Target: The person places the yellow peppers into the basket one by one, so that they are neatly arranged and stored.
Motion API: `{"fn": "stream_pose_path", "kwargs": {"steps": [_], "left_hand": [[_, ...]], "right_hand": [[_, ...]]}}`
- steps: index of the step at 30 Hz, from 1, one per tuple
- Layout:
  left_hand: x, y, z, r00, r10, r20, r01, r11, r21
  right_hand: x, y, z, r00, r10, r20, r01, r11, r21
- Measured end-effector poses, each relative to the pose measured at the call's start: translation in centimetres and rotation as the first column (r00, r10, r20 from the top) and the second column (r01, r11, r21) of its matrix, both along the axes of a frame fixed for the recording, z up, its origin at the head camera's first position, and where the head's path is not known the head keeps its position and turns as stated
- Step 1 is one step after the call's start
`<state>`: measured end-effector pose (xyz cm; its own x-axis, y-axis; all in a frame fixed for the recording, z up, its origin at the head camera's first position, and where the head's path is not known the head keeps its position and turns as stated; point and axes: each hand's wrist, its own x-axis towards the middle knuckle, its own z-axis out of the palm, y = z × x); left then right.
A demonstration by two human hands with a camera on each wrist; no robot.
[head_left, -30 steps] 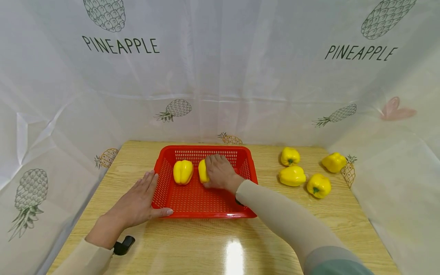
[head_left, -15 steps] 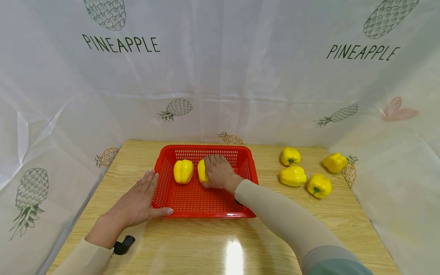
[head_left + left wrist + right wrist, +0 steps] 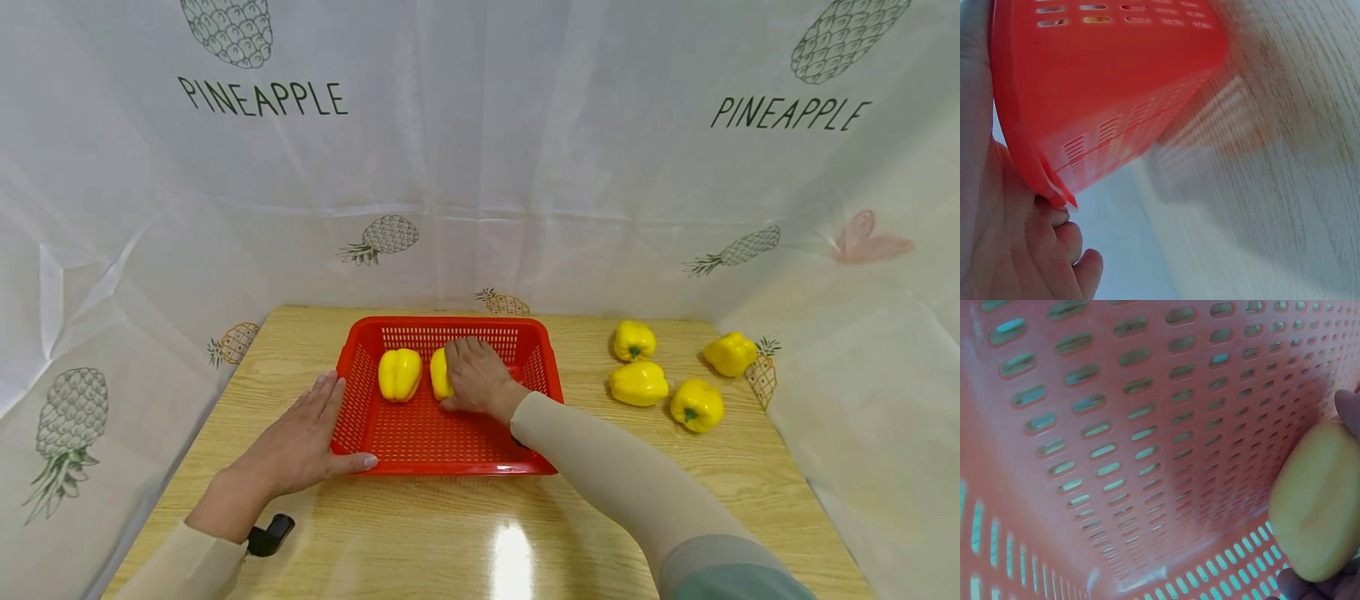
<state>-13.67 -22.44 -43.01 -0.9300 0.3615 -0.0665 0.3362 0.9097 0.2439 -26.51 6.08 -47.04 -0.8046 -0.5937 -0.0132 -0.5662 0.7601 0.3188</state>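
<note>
Item 1: the left word "PINEAPPLE" is printed in dark, thin capitals on a white sheet hung behind the desk. It is set high above the desk's back left corner, directly under a left pineapple drawing, and its letters are leaned to the left.

Item 2: the right word "PINEAPPLE" is printed on the same sheet in matching capitals. It is set high above the desk's back right corner, under a right pineapple drawing; its letters are leaned to the right.
</note>
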Motion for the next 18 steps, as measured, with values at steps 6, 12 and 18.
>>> {"fn": "stream_pose_path", "kwargs": {"steps": [6,12,18], "left_hand": [[0.00,0.13,0.01,1.000,0.002,0.005,-0.002,1.000,0.005],[0.02,0.10,-0.02,1.000,0.003,0.012,-0.003,1.000,0.005],[-0.01,0.00,-0.04,1.000,0.008,0.016,-0.008,1.000,0.007]], "right_hand": [[0.09,0.13,0.03,1.000,0.003,-0.002,-0.003,1.000,-0.013],[0.28,0.10,0.12,1.000,0.009,-0.002,-0.009,1.000,0.007],[0.57,0.11,0.64,1.000,0.022,-0.005,-0.022,0.999,-0.037]]}}
